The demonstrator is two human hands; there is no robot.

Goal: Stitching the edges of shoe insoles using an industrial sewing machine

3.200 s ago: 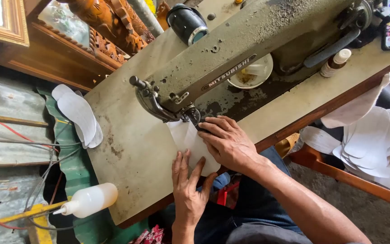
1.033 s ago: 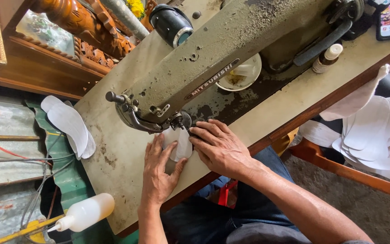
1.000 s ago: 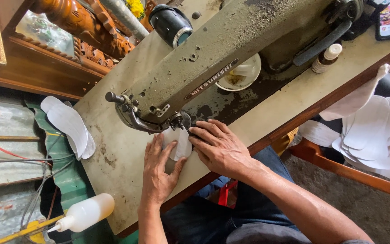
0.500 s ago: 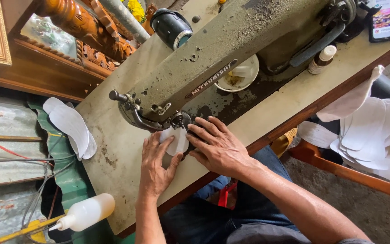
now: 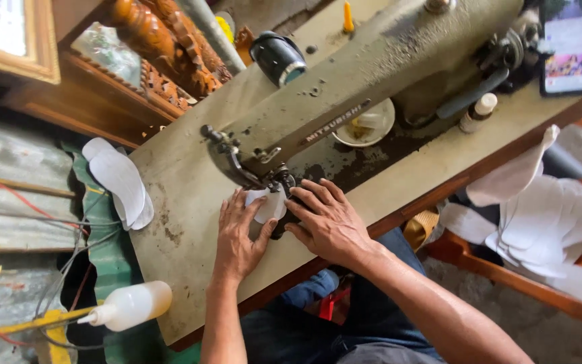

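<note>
Your left hand (image 5: 236, 236) and right hand (image 5: 328, 219) press flat on the white piece (image 5: 266, 205) under the needle; stitching underway, a stack (image 5: 119, 178) waits aside.

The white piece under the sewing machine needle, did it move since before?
Yes. The white piece has fed back under the needle, so far less of it shows. The left hand slid up the table to press beside it. The right hand stayed flat on it; the stacked white pieces and squeeze bottle lie unmoved.
</note>
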